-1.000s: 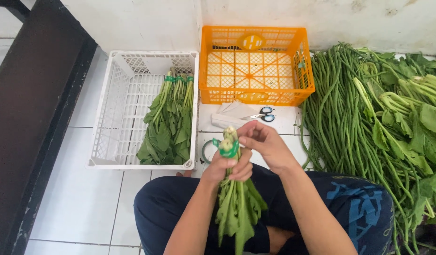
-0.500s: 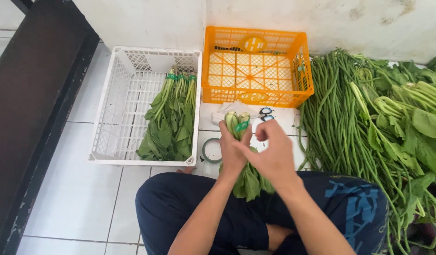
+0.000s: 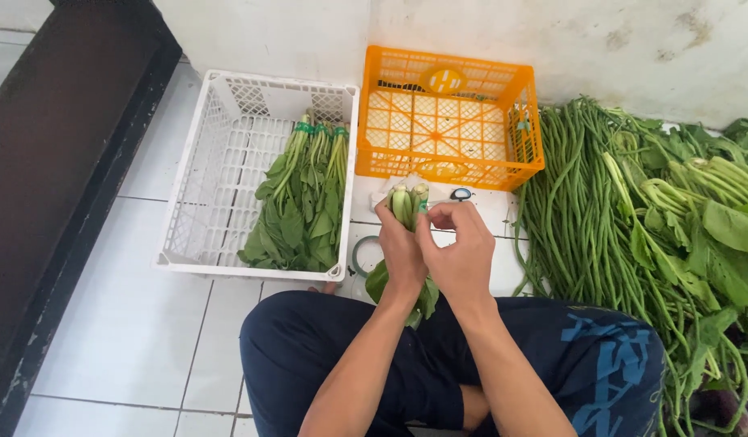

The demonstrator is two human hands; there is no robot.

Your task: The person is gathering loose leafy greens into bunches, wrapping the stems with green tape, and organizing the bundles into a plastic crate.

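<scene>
Greens bundle (image 3: pixel 408 212) stands upright at the centre of the view, just above your lap; your left hand (image 3: pixel 400 255) is closed around its stalks, with the cut ends up and the leaves hanging down under the wrist toward 6 o'clock; your right hand (image 3: pixel 463 251) presses against the bundle from the 3 o'clock side, fingers curled, thumb and fingertips pinched together near the stalk tops on something small that I cannot tell. At 10 o'clock from the hands is a white crate (image 3: pixel 197 194) on the tiled floor; inside it, on its right part, lie tied bundles (image 3: pixel 303 206) with green bands near the stalk ends. At 12 o'clock stands an orange crate (image 3: pixel 447 121) against the wall; it touches the white crate at one corner. Between the orange crate and your hands lie scissors (image 3: pixel 461 194), partly hidden; a tape ring (image 3: pixel 363 257) lies at 9 o'clock, just beside the left hand. At 3 o'clock a heap of long beans (image 3: pixel 580 218) covers the floor; more loose greens (image 3: pixel 706 218) lie further right.
</scene>
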